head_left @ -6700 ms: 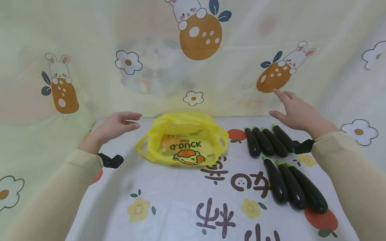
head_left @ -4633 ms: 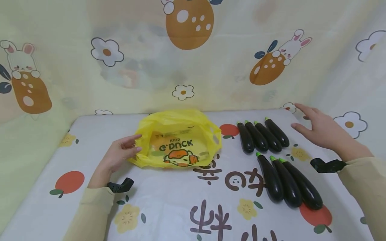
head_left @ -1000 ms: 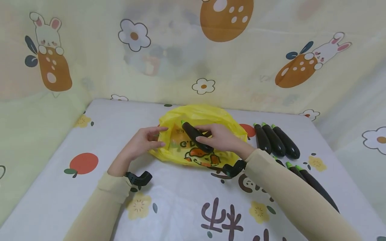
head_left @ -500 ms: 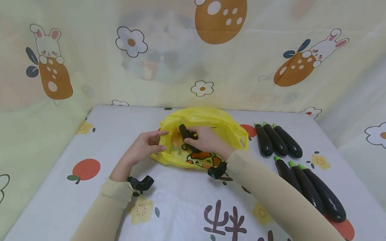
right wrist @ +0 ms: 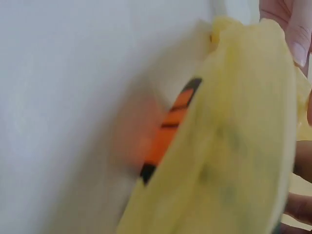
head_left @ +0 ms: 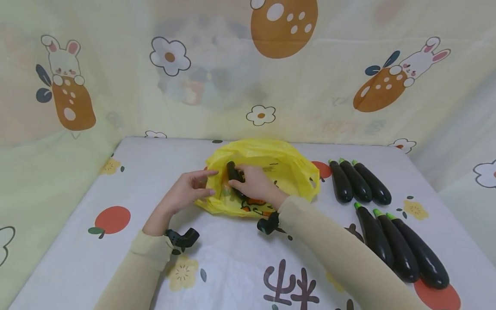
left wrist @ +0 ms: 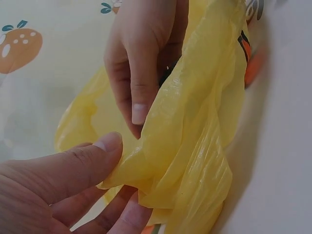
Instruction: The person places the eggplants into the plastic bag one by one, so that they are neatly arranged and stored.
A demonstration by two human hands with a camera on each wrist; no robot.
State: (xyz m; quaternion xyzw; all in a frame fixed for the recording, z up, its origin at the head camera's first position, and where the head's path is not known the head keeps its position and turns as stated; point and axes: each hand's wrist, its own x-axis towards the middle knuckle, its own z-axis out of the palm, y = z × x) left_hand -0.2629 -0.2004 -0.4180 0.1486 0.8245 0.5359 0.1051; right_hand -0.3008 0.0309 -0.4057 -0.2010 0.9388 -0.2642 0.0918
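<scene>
Eggplant (head_left: 234, 174) held btwn R fingers (head_left: 244, 168), 1 end past them, in yellow bag (head_left: 298, 168).

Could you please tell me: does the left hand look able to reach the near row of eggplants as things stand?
Probably not easily: the left hand pinches the edge of the bag, and the right arm stretches between it and the near eggplants.

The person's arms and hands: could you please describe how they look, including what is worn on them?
The left sleeve and right sleeve are long, plain beige, with soft, slightly bunched cuffs. Beside each cuff sits a small, angular black device, one at the left wrist, one at the right. The left hand and right hand are bare; no gloves or cables show.
</scene>
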